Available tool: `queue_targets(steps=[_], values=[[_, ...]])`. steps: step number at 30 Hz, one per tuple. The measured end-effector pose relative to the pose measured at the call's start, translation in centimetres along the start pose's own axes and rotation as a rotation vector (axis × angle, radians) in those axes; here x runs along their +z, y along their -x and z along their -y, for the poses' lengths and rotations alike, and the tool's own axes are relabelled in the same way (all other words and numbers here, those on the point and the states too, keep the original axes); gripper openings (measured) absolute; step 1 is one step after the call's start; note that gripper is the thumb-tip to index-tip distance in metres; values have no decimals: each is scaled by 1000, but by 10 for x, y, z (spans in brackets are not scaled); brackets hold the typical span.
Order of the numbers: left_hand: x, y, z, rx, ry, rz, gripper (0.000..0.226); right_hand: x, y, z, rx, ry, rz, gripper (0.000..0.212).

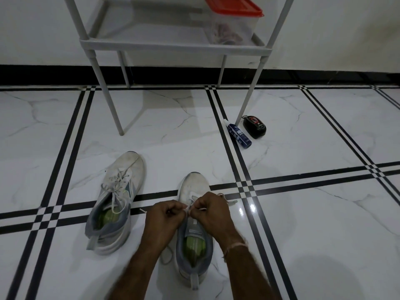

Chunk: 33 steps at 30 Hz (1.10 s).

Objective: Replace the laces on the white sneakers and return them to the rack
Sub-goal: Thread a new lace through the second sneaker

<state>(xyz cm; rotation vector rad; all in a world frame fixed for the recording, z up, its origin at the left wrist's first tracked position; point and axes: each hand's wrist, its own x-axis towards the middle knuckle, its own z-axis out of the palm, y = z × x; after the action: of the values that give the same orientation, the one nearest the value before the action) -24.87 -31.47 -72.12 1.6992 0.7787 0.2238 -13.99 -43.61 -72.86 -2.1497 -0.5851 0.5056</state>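
Working over the tongue of one white sneaker [193, 185], the person's left hand [164, 218] and right hand [213, 210] sat almost knuckle to knuckle. Each had its fingers curled and was pinching the white lace [188, 208] drawn taut between them. That shoe lay directly beneath both hands, toe pointing away, with a loose length of lace trailing on the floor [303, 213] by the left wrist.

The second sneaker [121, 191] stood just left of the left hand. Its lace was threaded through the eyelets but hung slack, ends untied. I could not tell whether either lace was the new one.

Well beyond the hands stood the rack [173, 45], holding a clear box with a red lid [236, 9] and no shoes. Beyond the right hand, near a rack leg, lay a blue bottle [239, 135] and a small black case [254, 126].

To my eye the job was partway through: this lace needed finishing, the other tying, then both shoes shelving.
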Motion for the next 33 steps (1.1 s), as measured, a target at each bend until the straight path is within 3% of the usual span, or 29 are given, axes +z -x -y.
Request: queue_targets(steps=[9, 12, 14, 18, 22, 24, 27, 28, 29, 31, 33], values=[[7, -7, 12, -257, 254, -61, 7, 10, 18, 3, 57, -119, -65, 9], [11, -7, 9, -279, 198, -105, 14, 9, 28, 4, 55, 107, -146, 36], [14, -6, 9, -293, 189, -114, 17, 8, 36, 6, 88, 95, -228, 46], [13, -5, 5, -305, 211, -100, 17, 4, 45, 3, 156, -50, -332, 35], [10, -4, -1, -354, 256, -112, 21, 4, 47, 5, 229, -48, -283, 28], [4, -5, -9, -374, 428, -179, 24, 4, 49, 6, 255, -55, -264, 23], [-25, -16, -27, -343, 1038, -389, 28, -1, 50, 3, 279, -86, -286, 20], [-36, -19, -30, -292, 1140, -436, 29, -1, 50, 2, 284, -84, -297, 20], [-46, -20, -33, -208, 1071, -461, 30, -2, 51, 2, 286, -76, -300, 19], [-51, -15, -33, 34, 440, -432, 26, 0, 50, 3, 286, -62, -303, 20], [-40, -6, -16, 283, -156, -183, 13, 3, 48, 6, 293, -56, -291, 20]])
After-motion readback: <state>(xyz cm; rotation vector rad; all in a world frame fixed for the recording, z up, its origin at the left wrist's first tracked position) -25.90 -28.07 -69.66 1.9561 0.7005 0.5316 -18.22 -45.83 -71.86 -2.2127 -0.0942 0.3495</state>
